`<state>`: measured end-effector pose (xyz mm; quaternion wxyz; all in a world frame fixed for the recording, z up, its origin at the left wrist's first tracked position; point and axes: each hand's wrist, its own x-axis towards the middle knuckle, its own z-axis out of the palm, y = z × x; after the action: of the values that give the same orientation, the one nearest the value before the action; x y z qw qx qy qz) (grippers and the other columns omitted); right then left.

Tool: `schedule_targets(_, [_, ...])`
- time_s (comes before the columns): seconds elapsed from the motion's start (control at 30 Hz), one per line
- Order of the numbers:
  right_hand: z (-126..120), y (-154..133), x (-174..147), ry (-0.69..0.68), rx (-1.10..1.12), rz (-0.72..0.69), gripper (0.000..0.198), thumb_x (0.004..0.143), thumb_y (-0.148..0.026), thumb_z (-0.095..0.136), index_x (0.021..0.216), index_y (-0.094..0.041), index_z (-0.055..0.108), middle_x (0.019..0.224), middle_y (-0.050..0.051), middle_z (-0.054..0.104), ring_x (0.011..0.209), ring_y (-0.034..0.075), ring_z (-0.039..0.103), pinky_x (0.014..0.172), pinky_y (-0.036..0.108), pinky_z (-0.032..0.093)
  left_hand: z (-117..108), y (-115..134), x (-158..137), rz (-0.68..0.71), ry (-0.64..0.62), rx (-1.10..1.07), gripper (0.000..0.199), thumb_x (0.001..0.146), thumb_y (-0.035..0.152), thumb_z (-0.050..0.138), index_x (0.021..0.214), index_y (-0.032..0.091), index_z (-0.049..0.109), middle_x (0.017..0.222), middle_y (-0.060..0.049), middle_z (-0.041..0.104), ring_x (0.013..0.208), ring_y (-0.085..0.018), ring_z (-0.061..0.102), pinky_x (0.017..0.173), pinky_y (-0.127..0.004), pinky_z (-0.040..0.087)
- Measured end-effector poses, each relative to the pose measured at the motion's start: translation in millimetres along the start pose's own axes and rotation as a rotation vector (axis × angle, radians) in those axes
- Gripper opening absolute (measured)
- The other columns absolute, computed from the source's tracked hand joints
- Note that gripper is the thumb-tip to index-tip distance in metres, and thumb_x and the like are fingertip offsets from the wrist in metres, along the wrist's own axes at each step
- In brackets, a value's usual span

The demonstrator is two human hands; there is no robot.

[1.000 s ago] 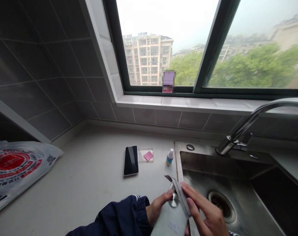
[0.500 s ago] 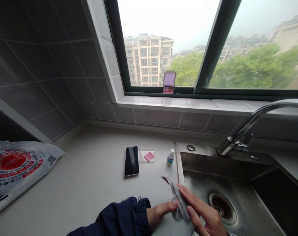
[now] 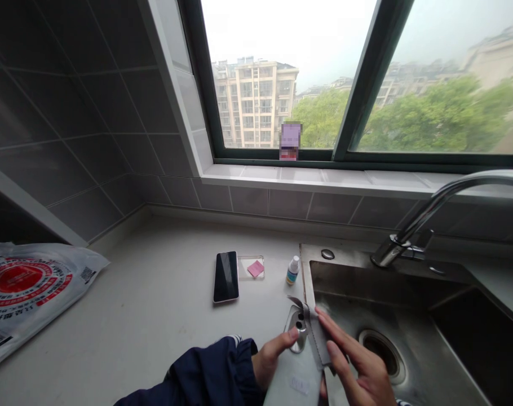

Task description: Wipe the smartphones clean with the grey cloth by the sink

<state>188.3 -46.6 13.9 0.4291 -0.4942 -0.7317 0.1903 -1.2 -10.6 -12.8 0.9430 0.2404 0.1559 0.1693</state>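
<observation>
My left hand [image 3: 277, 355] is closed around a pale smartphone [image 3: 293, 369], its back facing me, thumb beside the camera bump. A small label is stuck on the phone's lower back. In my right hand [image 3: 360, 361] a grey cloth [image 3: 321, 341] with zigzag edges is pinched and laid over the phone's right edge, its far corner curling up past the top. Just beyond my hands a small white-capped bottle [image 3: 292, 270] stands upright by the sink's rim.
A second phone [image 3: 226, 277] lies dark screen up on the counter [image 3: 155, 304]. Beside it a clear case [image 3: 243, 268] carries a pink square [image 3: 255, 269]. The steel sink [image 3: 341, 299] and faucet [image 3: 404, 237] occupy the right. A printed plastic bag [image 3: 32, 287] rests at left.
My right hand and the cloth have shifted slightly right, off the phone's back toward its edge. The camera bump and label now show.
</observation>
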Motion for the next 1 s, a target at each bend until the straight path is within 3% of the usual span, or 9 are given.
schedule_targets(0.2, [2, -3, 1, -0.061, -0.028, -0.014, 0.048, 0.096, -0.026, 0.047, 0.143, -0.020, 0.043, 0.147, 0.007, 0.041, 0.132, 0.025, 0.043, 0.106, 0.034, 0.040, 2, 1, 1, 0.050, -0.003, -0.048, 0.079, 0.078, 0.072, 0.039, 0.104, 0.003, 0.065, 0.081, -0.014, 0.065, 0.068, -0.026, 0.063, 0.076, -0.039, 0.040])
schedule_targets(0.4, [11, -3, -2, -0.067, -0.173, -0.119, 0.054, 0.095, -0.024, 0.048, 0.147, -0.015, 0.036, 0.151, 0.010, 0.033, 0.135, 0.027, 0.037, 0.108, 0.035, 0.036, 0, 2, 0, 0.035, 0.026, -0.101, 0.088, 0.074, 0.075, 0.040, 0.123, 0.004, 0.055, 0.096, -0.017, 0.068, 0.070, -0.027, 0.064, 0.075, -0.040, 0.042])
schedule_targets(0.73, [10, -4, -3, -0.023, -0.128, -0.163, 0.049, 0.093, -0.020, 0.051, 0.141, -0.016, 0.046, 0.144, 0.010, 0.045, 0.128, 0.026, 0.048, 0.104, 0.033, 0.042, 21, 10, -8, 0.213, 0.211, -0.100, 0.063, 0.085, 0.055, 0.047, 0.128, 0.009, 0.054, 0.089, -0.014, 0.071, 0.074, -0.024, 0.067, 0.083, -0.038, 0.045])
schedule_targets(1.0, [12, 1, -4, 0.016, -0.092, -0.195, 0.045, 0.089, -0.013, 0.058, 0.134, -0.018, 0.055, 0.135, 0.008, 0.056, 0.116, 0.025, 0.059, 0.100, 0.030, 0.048, 15, 8, -2, 0.115, 0.257, -0.053, 0.080, 0.082, 0.066, 0.033, 0.122, 0.001, 0.056, 0.081, -0.017, 0.070, 0.062, -0.026, 0.067, 0.063, -0.035, 0.047])
